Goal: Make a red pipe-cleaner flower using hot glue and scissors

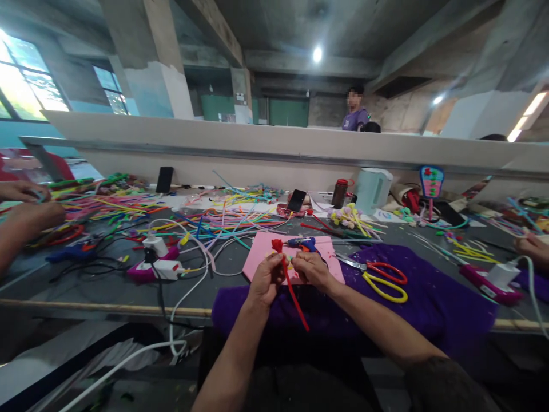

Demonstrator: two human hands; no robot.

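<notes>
My left hand (268, 277) pinches a red pipe cleaner (297, 303) that has a small red bundled head (277, 245) above the fingertips. The pipe cleaner's tail slants down to the right. Close beside it, my right hand (313, 269) is closed, fingertips toward the stem; what it grips is hidden. Both hands are over a pink board (257, 254) dotted with scraps. Behind the right hand lies a blue and orange glue gun (306, 245), partly covered. To the right, scissors (380, 276) with one red and one yellow handle rest on a purple cloth (429, 292).
Many coloured pipe cleaners (227, 220) are strewn across the dark table. Power strips (160, 269) with cables lie left and right (489, 283). A kettle (373, 191), a bottle (340, 193) and a phone (296, 201) stand or lie behind. Other people's hands (30, 220) work at both sides.
</notes>
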